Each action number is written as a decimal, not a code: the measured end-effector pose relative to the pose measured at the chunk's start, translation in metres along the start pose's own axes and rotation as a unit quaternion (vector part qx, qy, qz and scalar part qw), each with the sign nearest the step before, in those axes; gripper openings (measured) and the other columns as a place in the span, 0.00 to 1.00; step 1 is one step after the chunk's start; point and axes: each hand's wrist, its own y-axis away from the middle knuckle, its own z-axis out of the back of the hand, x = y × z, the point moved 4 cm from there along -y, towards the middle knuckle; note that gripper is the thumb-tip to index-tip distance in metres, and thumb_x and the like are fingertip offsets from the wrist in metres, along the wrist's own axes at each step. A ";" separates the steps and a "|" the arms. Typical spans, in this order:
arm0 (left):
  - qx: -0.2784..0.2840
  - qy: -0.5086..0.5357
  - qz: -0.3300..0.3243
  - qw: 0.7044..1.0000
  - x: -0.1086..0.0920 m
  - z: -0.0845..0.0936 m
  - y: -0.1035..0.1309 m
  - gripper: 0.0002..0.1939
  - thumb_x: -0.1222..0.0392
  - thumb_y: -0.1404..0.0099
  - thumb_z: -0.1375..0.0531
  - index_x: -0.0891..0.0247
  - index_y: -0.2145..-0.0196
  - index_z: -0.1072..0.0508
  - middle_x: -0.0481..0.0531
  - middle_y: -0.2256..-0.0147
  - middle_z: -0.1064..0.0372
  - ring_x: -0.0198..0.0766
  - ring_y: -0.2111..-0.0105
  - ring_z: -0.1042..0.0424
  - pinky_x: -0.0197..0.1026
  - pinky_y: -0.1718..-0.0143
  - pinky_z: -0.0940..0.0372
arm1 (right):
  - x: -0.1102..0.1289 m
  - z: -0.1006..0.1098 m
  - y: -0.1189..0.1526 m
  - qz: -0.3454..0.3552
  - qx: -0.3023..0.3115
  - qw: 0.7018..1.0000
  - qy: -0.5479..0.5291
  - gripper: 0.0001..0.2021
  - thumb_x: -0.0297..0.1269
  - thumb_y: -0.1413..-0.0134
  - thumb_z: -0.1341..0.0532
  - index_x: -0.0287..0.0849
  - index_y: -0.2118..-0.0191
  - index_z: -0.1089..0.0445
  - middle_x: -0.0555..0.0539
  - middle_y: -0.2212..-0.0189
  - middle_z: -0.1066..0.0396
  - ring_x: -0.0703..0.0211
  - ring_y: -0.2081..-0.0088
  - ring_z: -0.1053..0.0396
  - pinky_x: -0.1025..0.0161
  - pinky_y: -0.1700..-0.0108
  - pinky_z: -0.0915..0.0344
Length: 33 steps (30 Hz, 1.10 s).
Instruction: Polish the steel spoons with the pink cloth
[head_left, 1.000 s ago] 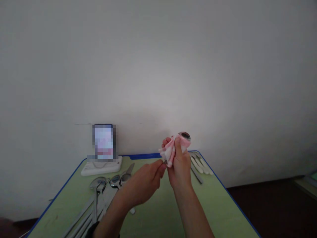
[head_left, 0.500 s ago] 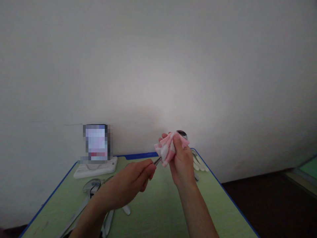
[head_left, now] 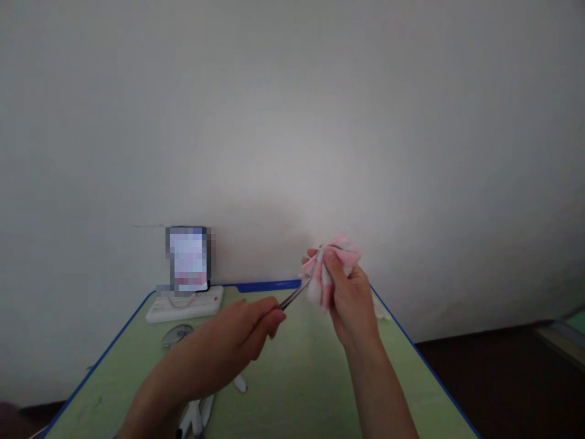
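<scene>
My left hand (head_left: pixel 253 323) pinches the end of a metal spoon (head_left: pixel 294 296) by its thin handle, which points up to the right. Around the far part of the spoon, a crumpled pink and white cloth (head_left: pixel 325 277) is gripped in my right hand (head_left: pixel 354 305), thumb on top. The spoon's bowl is hidden by the cloth now. Both hands are held above the table, and the cloth's loose ends stick out between the fingers.
A green table (head_left: pixel 297 378) with a blue edge stands against a pale wall. At its back left, a blurred screen (head_left: pixel 189 256) leans on a white stand (head_left: pixel 183 306). Metal utensils (head_left: pixel 178 335) lie beneath my left forearm; white pieces (head_left: pixel 381 310) lie behind my right hand.
My right hand and the cloth have shifted along the spoon, away from my left hand. More handle shows now, and the bowl seen before is covered. The view has moved slightly.
</scene>
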 end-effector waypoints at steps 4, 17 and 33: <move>0.001 -0.009 0.016 1.000 -0.001 -0.005 -0.003 0.15 0.54 0.33 0.55 0.59 0.75 0.38 0.42 0.81 0.44 0.33 0.81 0.44 0.34 0.79 0.53 | -0.018 -0.004 -0.004 -0.077 -0.018 0.987 -0.138 0.10 0.39 0.56 0.36 0.41 0.66 0.29 0.52 0.71 0.27 0.64 0.70 0.31 0.64 0.63 0.32; -0.038 -0.007 0.000 0.999 0.008 -0.006 -0.009 0.15 0.54 0.33 0.53 0.59 0.75 0.37 0.43 0.81 0.42 0.34 0.80 0.42 0.35 0.77 0.52 | -0.024 -0.009 -0.004 -0.084 -0.016 0.975 -0.205 0.07 0.36 0.53 0.37 0.42 0.66 0.28 0.53 0.69 0.27 0.66 0.69 0.31 0.65 0.61 0.32; 0.074 -0.019 -0.005 0.997 -0.012 -0.013 -0.001 0.17 0.52 0.31 0.58 0.60 0.73 0.39 0.42 0.79 0.40 0.31 0.79 0.41 0.34 0.76 0.48 | -0.009 -0.008 0.000 -0.032 0.014 0.996 -0.078 0.15 0.45 0.57 0.35 0.38 0.70 0.31 0.47 0.75 0.26 0.58 0.72 0.27 0.63 0.70 0.30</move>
